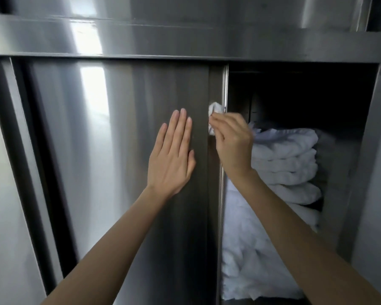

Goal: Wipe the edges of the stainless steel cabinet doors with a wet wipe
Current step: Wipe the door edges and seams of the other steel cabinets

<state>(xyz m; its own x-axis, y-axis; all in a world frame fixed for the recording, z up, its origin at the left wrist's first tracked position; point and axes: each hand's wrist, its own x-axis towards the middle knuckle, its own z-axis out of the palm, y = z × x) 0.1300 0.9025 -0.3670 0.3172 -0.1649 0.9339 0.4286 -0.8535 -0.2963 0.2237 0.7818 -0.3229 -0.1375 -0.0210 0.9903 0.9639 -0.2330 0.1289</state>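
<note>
A: Where's the wet wipe (215, 111)?
B: Bunched in the right hand (233, 139), whose fingers pinch it against the cabinet door (123, 150) edge.
A: And the left hand (173, 155)?
B: Flat on the door, fingers straight, just beside.

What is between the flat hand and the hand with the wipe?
Just a bare strip of the steel door, seen in the head view; the left hand and right hand are apart.

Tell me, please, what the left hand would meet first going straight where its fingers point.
The left hand, flat on the brushed stainless steel door, would likely slide up bare metal to the horizontal steel top rail.
</note>
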